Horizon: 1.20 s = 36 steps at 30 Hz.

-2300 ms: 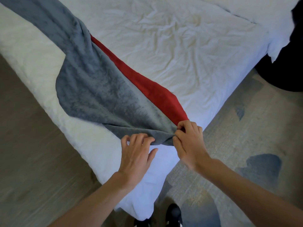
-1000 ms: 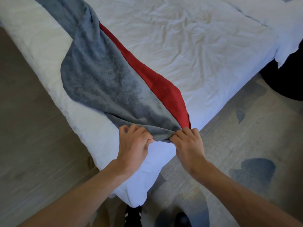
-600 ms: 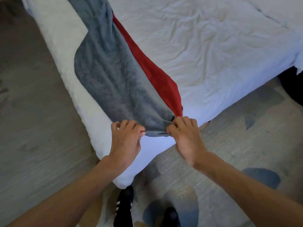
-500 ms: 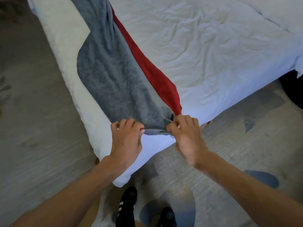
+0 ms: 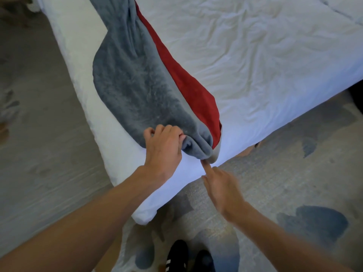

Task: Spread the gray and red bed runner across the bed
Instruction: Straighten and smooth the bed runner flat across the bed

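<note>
A: What changed at the bed (image 5: 265, 61) corner?

B: The right hand (image 5: 222, 187) let go of the bed runner (image 5: 141, 91). Now its fingers are loose, one touching the bunched end. The left hand (image 5: 163, 148) still pinches the gray edge.

A: So?

B: The runner is still twisted, not flat yet.

I have only 1 view, the head camera, so nothing is shared with a second one. It looks steeply forward and down, close above the bed (image 5: 255, 55) corner at 6 o'clock. The mattress runs off toward 12 and 2 o'clock; the floor (image 5: 39, 134) fills 9 and 4 o'clock; shoes (image 5: 177, 256) mark 6 o'clock.
</note>
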Motion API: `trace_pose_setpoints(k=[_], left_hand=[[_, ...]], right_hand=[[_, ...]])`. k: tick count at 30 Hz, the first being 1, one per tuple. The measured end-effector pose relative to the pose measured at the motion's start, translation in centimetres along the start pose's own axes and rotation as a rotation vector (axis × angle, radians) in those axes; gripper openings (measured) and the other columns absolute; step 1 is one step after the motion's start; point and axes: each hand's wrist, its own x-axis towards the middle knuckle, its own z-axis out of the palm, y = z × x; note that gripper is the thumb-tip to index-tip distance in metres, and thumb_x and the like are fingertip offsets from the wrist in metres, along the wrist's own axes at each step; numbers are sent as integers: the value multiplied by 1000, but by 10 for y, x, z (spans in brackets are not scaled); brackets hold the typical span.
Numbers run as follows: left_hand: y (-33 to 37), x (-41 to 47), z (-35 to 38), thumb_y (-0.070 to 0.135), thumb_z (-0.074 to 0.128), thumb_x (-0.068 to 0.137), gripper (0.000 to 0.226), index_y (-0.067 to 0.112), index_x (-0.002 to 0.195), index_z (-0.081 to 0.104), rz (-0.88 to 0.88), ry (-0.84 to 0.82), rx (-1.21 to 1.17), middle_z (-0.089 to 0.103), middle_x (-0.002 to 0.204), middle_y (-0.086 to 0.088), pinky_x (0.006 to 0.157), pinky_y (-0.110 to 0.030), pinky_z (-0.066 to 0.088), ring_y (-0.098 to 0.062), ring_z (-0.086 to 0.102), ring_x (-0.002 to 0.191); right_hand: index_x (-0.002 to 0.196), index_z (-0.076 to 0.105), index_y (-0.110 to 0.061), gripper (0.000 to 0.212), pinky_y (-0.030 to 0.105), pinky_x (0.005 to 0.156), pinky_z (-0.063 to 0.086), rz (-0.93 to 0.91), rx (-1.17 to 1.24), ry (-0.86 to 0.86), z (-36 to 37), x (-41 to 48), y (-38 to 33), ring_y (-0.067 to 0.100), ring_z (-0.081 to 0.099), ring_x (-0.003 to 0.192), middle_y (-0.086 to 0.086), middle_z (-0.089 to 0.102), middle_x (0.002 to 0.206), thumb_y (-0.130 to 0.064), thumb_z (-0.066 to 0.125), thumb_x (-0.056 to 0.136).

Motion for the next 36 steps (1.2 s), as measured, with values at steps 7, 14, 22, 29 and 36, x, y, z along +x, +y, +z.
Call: trace_pose_setpoints(k=[7,14,22,29,36], left_hand=[[-7,11,10,21,66,85,9,18,88,58,-78,20,138,62,82,0,84,-38,32,-20,54,82],[-24,29,20,20,57,90,1,21,90,57,-260,-76,173,62,85,1,82,-38,29,-21,52,90],[-21,28,25,23,56,92,6,18,90,57,-237,-26,127,62,85,-2,82,-40,30,-23,53,89],[-22,16,25,28,52,94,16,14,94,60,-185,69,9,64,85,-6,84,-41,33,-24,55,83],[-19,2,17,25,62,88,12,13,92,63,-100,92,-2,66,82,-8,80,-41,37,-23,56,76]], right_hand=[[150,-4,-24,80,26,56,40,-88,-179,-22,-7,20,10,16,52,60,9,56,114,-10,51,94],[133,49,-12,58,32,52,50,-77,-207,19,-19,24,24,22,56,55,7,63,80,-1,66,79],[134,39,-18,38,29,53,47,-143,-178,-9,-29,37,18,21,60,57,2,63,77,-21,48,97],[114,40,-18,21,31,56,36,-132,-74,-73,-29,39,4,24,47,54,2,45,68,-18,49,95],[114,36,-28,33,25,65,48,-155,40,-159,-37,8,42,16,58,65,-3,61,81,-19,56,90]])
